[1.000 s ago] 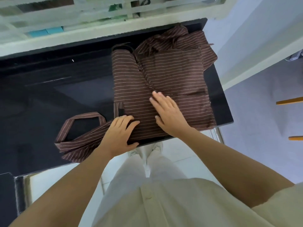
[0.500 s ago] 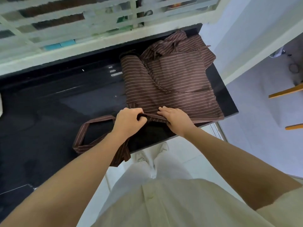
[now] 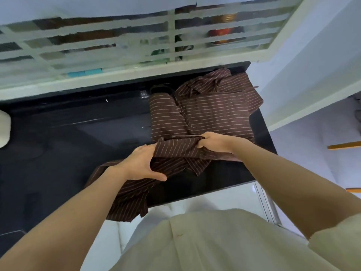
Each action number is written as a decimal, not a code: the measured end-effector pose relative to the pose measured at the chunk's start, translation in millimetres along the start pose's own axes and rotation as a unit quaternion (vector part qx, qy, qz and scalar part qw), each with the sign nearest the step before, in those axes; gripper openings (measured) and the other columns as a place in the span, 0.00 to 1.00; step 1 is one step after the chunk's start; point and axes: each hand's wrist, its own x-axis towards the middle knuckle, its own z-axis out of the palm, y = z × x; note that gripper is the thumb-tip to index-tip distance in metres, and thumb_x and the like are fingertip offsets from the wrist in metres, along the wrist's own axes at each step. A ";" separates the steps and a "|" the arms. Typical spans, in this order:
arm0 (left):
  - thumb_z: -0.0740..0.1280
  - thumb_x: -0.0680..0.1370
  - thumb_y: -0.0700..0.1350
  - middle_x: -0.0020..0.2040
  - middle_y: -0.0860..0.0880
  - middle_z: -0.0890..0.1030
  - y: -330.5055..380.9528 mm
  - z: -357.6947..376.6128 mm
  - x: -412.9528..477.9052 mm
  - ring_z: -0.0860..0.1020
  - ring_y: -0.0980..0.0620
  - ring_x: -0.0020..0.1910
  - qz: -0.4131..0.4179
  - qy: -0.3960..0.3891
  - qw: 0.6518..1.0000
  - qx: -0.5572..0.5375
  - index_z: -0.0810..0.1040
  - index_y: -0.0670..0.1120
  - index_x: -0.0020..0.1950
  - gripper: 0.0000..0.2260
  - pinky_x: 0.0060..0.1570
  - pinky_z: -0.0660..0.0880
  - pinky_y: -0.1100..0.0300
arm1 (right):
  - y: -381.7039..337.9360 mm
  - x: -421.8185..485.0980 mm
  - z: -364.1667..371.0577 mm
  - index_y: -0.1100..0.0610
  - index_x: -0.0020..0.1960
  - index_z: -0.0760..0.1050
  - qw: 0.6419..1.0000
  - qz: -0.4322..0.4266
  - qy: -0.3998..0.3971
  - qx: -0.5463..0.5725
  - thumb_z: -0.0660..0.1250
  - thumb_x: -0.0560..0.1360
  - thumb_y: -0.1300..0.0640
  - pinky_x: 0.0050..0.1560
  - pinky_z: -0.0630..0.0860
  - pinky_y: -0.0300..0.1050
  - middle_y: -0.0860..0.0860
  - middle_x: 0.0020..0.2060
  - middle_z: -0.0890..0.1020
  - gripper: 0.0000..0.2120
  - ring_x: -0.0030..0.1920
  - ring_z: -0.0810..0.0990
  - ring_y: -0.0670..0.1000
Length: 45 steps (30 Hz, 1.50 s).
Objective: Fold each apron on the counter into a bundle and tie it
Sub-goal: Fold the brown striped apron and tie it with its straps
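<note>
A brown apron with thin pale stripes lies on the black counter, at its right end. The apron's near edge is lifted and folded back over itself. My left hand grips the left end of that raised fold, and my right hand pinches its right end. A strap and a loose flap of the apron hang over the counter's front edge below my left wrist. More bunched striped fabric sits at the far right corner.
A white louvred window frame runs along the back of the counter. A white object shows at the left edge. White floor and wooden chair legs lie to the right, beyond the counter's end.
Both hands went from pressing flat on the apron to gripping its near edge, then lifted and rolled that edge away from me. The strap now hangs off the front.
</note>
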 end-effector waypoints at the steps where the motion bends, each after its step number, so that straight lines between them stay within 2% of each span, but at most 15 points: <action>1: 0.74 0.64 0.68 0.69 0.56 0.72 2.2 3.5 1.3 0.69 0.55 0.68 0.002 0.028 1.000 -0.008 0.67 0.56 0.72 0.40 0.71 0.65 0.51 | -0.9 5.8 -6.9 0.55 0.66 0.72 1.000 0.005 -0.011 -0.013 0.61 0.77 0.48 0.69 0.65 0.54 0.51 0.66 0.73 0.20 0.65 0.71 0.54; 3: 0.76 0.71 0.55 0.60 0.53 0.79 13.3 10.1 10.5 0.75 0.53 0.60 -0.045 0.124 0.987 -0.095 0.76 0.51 0.65 0.25 0.63 0.71 0.55 | -13.0 15.6 -25.2 0.55 0.66 0.71 0.999 0.002 -0.039 -0.031 0.62 0.78 0.49 0.69 0.64 0.53 0.50 0.65 0.73 0.19 0.66 0.71 0.54; 5: 0.71 0.76 0.52 0.53 0.49 0.81 26.7 10.1 23.7 0.78 0.50 0.54 -0.139 0.198 0.955 -0.171 0.80 0.45 0.58 0.15 0.55 0.73 0.57 | -27.0 24.2 -46.8 0.55 0.65 0.73 0.998 -0.023 -0.036 -0.053 0.62 0.79 0.49 0.69 0.65 0.54 0.51 0.65 0.73 0.17 0.66 0.71 0.55; 7: 0.67 0.79 0.53 0.50 0.49 0.80 31.7 7.2 33.1 0.77 0.51 0.51 -0.200 0.209 0.934 -0.211 0.80 0.43 0.56 0.15 0.53 0.72 0.57 | -37.8 29.5 -71.8 0.54 0.62 0.74 0.993 -0.054 -0.032 -0.102 0.64 0.78 0.46 0.69 0.67 0.54 0.52 0.65 0.75 0.16 0.67 0.72 0.57; 11: 0.64 0.80 0.54 0.56 0.49 0.81 28.6 1.0 38.8 0.77 0.51 0.55 -0.228 0.196 0.903 -0.306 0.79 0.44 0.61 0.17 0.56 0.69 0.59 | -23.2 29.4 -120.6 0.56 0.77 0.61 0.967 0.019 -0.030 -0.252 0.74 0.70 0.42 0.71 0.66 0.55 0.53 0.73 0.67 0.42 0.72 0.68 0.58; 13: 0.63 0.80 0.55 0.58 0.48 0.81 26.3 0.2 45.0 0.78 0.48 0.58 -0.243 0.197 0.897 -0.312 0.79 0.43 0.62 0.19 0.56 0.70 0.58 | 1.7 33.5 -137.4 0.58 0.71 0.70 0.959 0.030 0.001 -0.281 0.75 0.71 0.47 0.65 0.72 0.53 0.55 0.67 0.74 0.33 0.66 0.73 0.58; 15: 0.62 0.80 0.57 0.58 0.48 0.81 26.5 -3.8 52.6 0.78 0.46 0.59 -0.267 0.205 0.895 -0.294 0.79 0.43 0.62 0.20 0.58 0.72 0.55 | 25.6 39.2 -149.5 0.59 0.57 0.79 0.972 0.001 0.066 -0.227 0.73 0.73 0.48 0.54 0.74 0.49 0.54 0.53 0.80 0.18 0.55 0.78 0.57; 17: 0.61 0.80 0.58 0.60 0.47 0.81 26.2 -8.6 58.7 0.77 0.45 0.60 -0.282 0.215 0.895 -0.273 0.78 0.44 0.64 0.21 0.62 0.72 0.51 | 41.7 42.0 -155.5 0.56 0.48 0.80 0.978 -0.025 0.148 -0.142 0.72 0.74 0.47 0.46 0.72 0.45 0.52 0.43 0.81 0.13 0.47 0.80 0.55; 19: 0.60 0.81 0.58 0.60 0.46 0.81 25.3 -11.3 62.9 0.77 0.43 0.60 -0.299 0.221 0.895 -0.247 0.77 0.44 0.64 0.21 0.63 0.72 0.49 | 53.5 46.4 -156.0 0.53 0.45 0.79 0.973 -0.035 0.210 -0.085 0.72 0.74 0.45 0.45 0.73 0.44 0.50 0.42 0.81 0.11 0.45 0.80 0.53; 23: 0.59 0.81 0.58 0.56 0.44 0.82 26.4 -11.3 71.4 0.79 0.41 0.56 -0.313 0.236 0.901 -0.183 0.78 0.43 0.59 0.21 0.56 0.74 0.50 | 75.6 57.2 -150.4 0.54 0.50 0.79 0.970 0.006 0.242 -0.033 0.72 0.74 0.45 0.47 0.74 0.42 0.49 0.46 0.80 0.13 0.48 0.79 0.52; 26: 0.58 0.82 0.56 0.50 0.45 0.81 26.5 -11.4 74.9 0.79 0.42 0.52 -0.305 0.247 0.903 -0.175 0.78 0.42 0.54 0.18 0.49 0.72 0.53 | 77.5 55.4 -155.2 0.54 0.48 0.80 0.942 -0.003 0.311 0.124 0.73 0.73 0.47 0.43 0.72 0.36 0.48 0.44 0.82 0.11 0.46 0.80 0.48; 29: 0.58 0.82 0.55 0.44 0.48 0.78 25.9 -11.5 76.8 0.79 0.43 0.48 -0.307 0.254 0.901 -0.174 0.77 0.43 0.50 0.17 0.48 0.73 0.52 | 77.8 52.3 -152.6 0.53 0.55 0.77 0.916 0.006 0.291 0.276 0.72 0.73 0.43 0.48 0.74 0.39 0.48 0.50 0.81 0.17 0.51 0.79 0.48; 34: 0.58 0.82 0.55 0.42 0.46 0.78 24.9 -10.2 79.6 0.77 0.45 0.44 -0.307 0.261 0.899 -0.171 0.74 0.44 0.46 0.16 0.46 0.73 0.51 | 92.7 40.7 -144.3 0.46 0.60 0.71 0.865 0.032 0.293 0.407 0.72 0.65 0.32 0.66 0.73 0.57 0.48 0.60 0.77 0.30 0.61 0.76 0.53; 39: 0.58 0.82 0.56 0.42 0.44 0.78 26.6 -7.8 81.6 0.78 0.42 0.47 -0.321 0.272 0.889 -0.179 0.75 0.39 0.48 0.20 0.48 0.72 0.51 | 120.8 21.9 -132.0 0.48 0.67 0.70 0.872 0.041 0.193 0.447 0.74 0.55 0.25 0.70 0.68 0.59 0.50 0.64 0.77 0.48 0.68 0.73 0.58; 45: 0.59 0.83 0.54 0.56 0.43 0.79 26.2 0.4 71.8 0.76 0.41 0.59 -0.289 0.308 0.877 -0.227 0.75 0.37 0.64 0.21 0.59 0.71 0.48 | 131.2 -8.1 -92.2 0.52 0.63 0.75 0.909 0.057 0.111 0.397 0.73 0.73 0.47 0.69 0.65 0.53 0.48 0.61 0.80 0.22 0.64 0.76 0.53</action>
